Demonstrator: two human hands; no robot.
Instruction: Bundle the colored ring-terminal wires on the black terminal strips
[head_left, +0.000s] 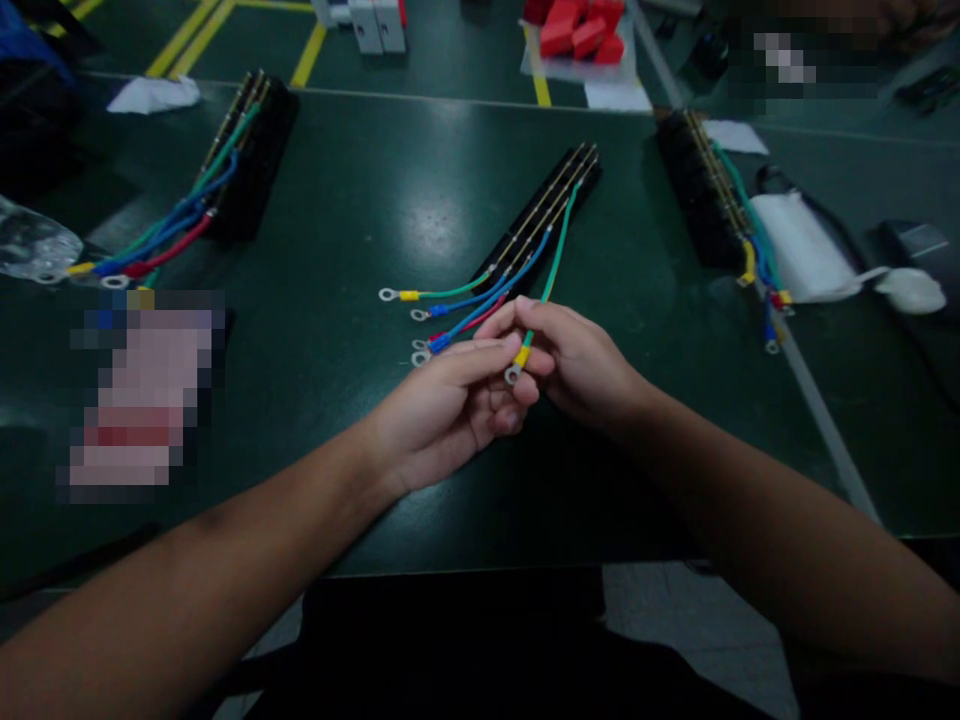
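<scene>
Presently, my right hand [581, 355] pinches a green wire [561, 240] between thumb and fingers, just above its yellow sleeve [522, 357] and ring lug [514, 375]. My left hand [450, 405] is half curled, thumb beside the sleeve and fingers behind the lug; I cannot tell whether it grips. The wire runs to the far part of a black block [536, 221], which lies obliquely on the dark green table [352, 190] ahead of my hands. From the same block, a shorter green wire [450, 294], two blue wires [480, 301] and a red wire [491, 315] extend leftward. One similar wired block [262, 185] lies at left, another [686, 185] at right
</scene>
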